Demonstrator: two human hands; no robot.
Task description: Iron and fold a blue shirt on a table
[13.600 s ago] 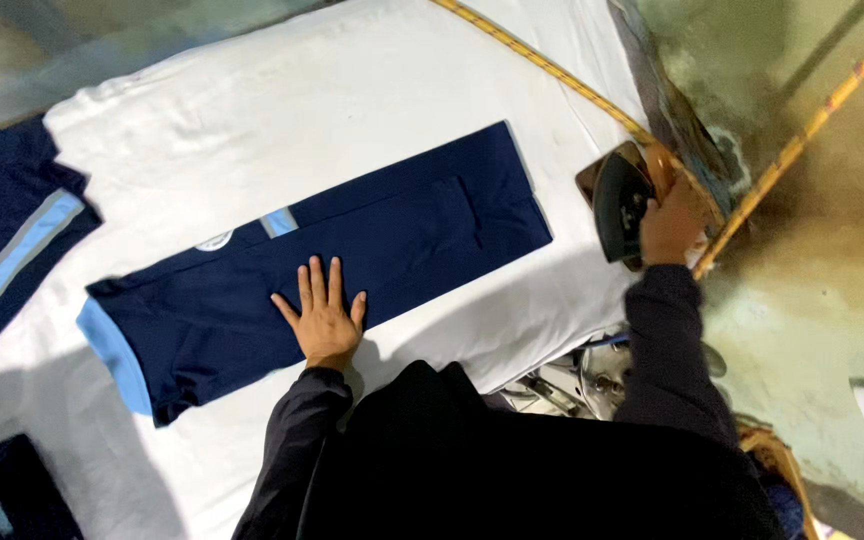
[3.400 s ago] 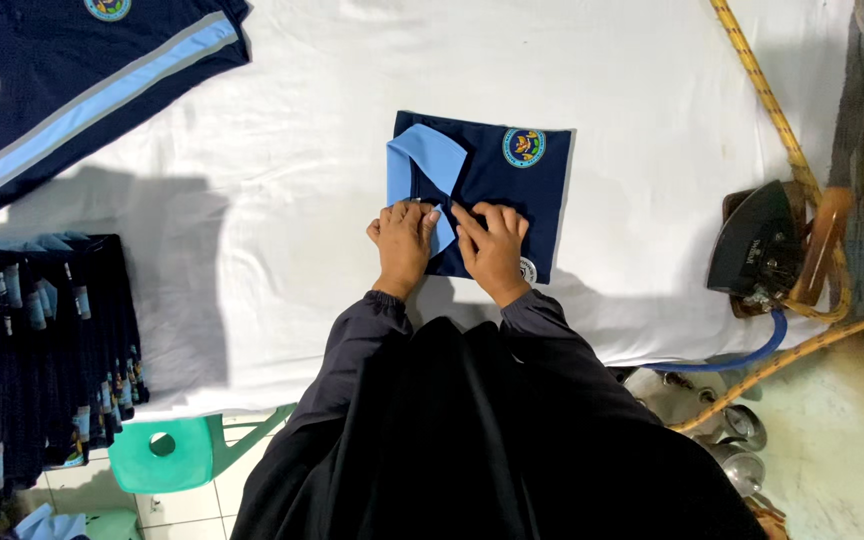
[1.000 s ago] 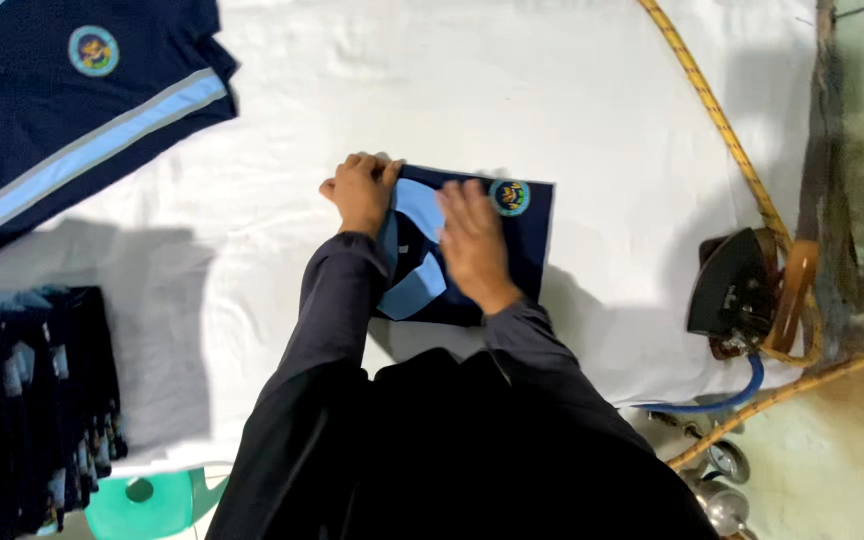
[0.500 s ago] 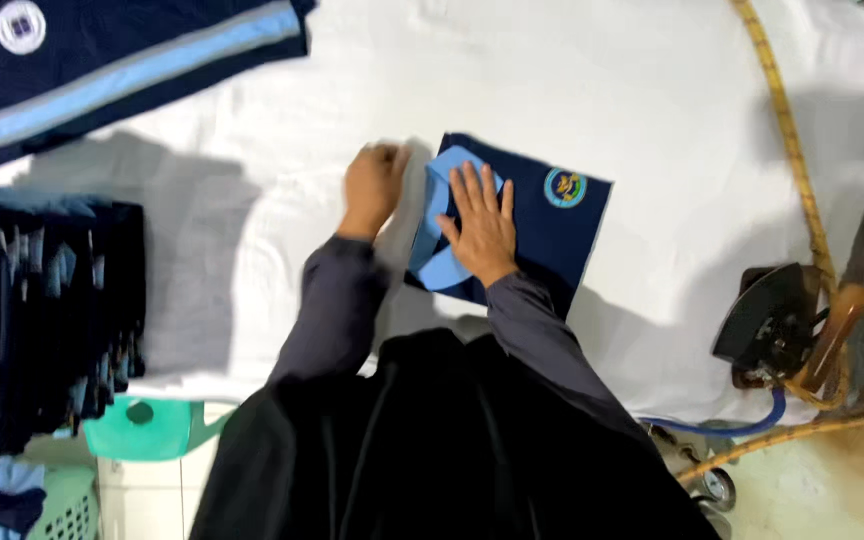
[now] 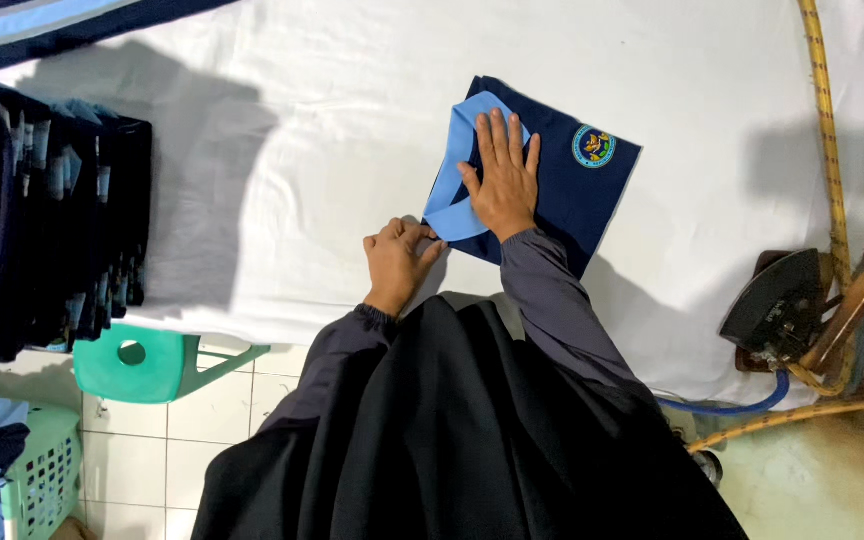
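- Head view, counts: two hands, one folded shirt (image 5: 572, 190) under them, one iron (image 5: 777, 305), one green stool (image 5: 147, 362), one green basket (image 5: 42, 470).
- The shirt is navy, folded to a rough square, and lies on the white tabletop (image 5: 302, 150), near its front edge and right of centre.
- One light-blue collar (image 5: 449, 185) shows at the shirt's left side, folded into a band.
- The right hand (image 5: 502, 180) lies flat and fully open on the shirt, fingers together, palm partly on the collar; it grips nothing.
- The left hand (image 5: 397, 262) is curled, fingertips pinching the lower left corner of the collar at the shirt's edge.
- One round badge (image 5: 593, 146), blue with green and yellow, sits on the shirt's upper right part; its design is too small to read.
- A second navy garment (image 5: 62, 25) with a light-blue stripe lies at the top left, cut off by the frame.
- A stack of folded navy shirts (image 5: 62, 200) stands at the left edge of the tabletop; their number cannot be counted.
- The iron sits at the right edge on a brown rest, dark, with a blue cord (image 5: 732, 405) below it.
- A yellow cord (image 5: 824, 130) runs down the right side.
- The stool stands on the tiled floor below the stack; the basket at bottom left holds blue cloth and is cut off.
- The person's dark clothing hides the tabletop's front edge in the middle.
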